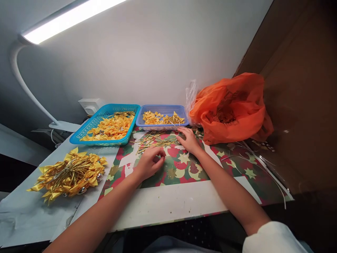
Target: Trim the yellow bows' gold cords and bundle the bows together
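Note:
My left hand [150,163] rests over the patterned sheet [172,172], its fingers curled; whether anything is between them is too small to tell. Further back and to the right, my right hand [189,140] has its fingers apart beside the front edge of the blue-purple basket [163,127], near the right end of a loose heap of gold wire ties [155,138]. Yellow ribbon bows [151,117] and gold ties lie in that basket. A turquoise basket [105,142] to its left holds many more yellow bows.
A bundle of yellow bows with small bells [71,174] sits at the left. An orange plastic bag [231,105] stands at the back right, with clear strips [273,175] along the right edge. A white lamp [31,89] arches over the left side.

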### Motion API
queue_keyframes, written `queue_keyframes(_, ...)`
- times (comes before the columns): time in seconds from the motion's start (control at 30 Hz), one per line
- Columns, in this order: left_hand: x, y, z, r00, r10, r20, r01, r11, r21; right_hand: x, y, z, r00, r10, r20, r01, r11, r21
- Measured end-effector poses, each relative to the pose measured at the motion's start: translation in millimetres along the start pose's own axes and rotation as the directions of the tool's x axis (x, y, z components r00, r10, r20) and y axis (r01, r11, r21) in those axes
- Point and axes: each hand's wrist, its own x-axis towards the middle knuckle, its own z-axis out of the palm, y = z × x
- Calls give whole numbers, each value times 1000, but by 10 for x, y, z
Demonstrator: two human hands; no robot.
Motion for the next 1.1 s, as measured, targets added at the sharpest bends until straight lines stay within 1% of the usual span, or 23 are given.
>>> queue_keyframes(0.13,-5,-5,-4,1000,3,-10,-3,1000,-3,5,-41,-31,999,46,-14,-44,994,99)
queue_keyframes(0.23,3,-15,-11,1000,-3,-30,2,1000,-5,-8,-82,-42,995,99,-22,-92,973,210)
queue_keyframes(0.3,17,-22,-21,998,-15,-53,15,1000,-2,-10,-123,-49,990,141,-10,-131,943,307)
queue_keyframes(0.37,34,-25,-36,996,-34,-81,34,999,2,25,-181,-75,983,183,24,-176,891,418)
queue_keyframes(0.43,47,-22,-54,993,-57,-107,58,998,4,131,-261,-136,973,219,71,-223,820,527)
queue_keyframes(0.5,52,-11,-69,989,-79,-128,80,997,3,320,-360,-233,962,245,117,-264,743,615)
queue_keyframes(0.6,46,5,-82,984,-100,-145,101,995,0,685,-528,-411,949,261,176,-307,647,698)
queue_keyframes(0.67,36,7,-82,982,-110,-153,111,994,-2,891,-644,-522,942,269,202,-329,605,725)
queue_keyframes(0.73,27,-3,-76,979,-122,-164,124,992,-3,1005,-757,-614,940,261,221,-332,537,775)
queue_keyframes(0.8,22,-22,-66,971,-145,-190,147,989,-6,1019,-862,-686,955,201,219,-292,491,821)
queue_keyframes(0.9,19,-55,-55,944,-198,-265,201,980,-15,923,-995,-762,968,105,228,-251,482,839)
queue_keyframes(1.0,16,-76,-63,901,-257,-351,262,964,-32,808,-1089,-792,963,92,253,-264,507,820)
queue_keyframes(1.1,5,-89,-89,860,-298,-414,308,950,-46,727,-1127,-750,957,93,275,-281,541,793)
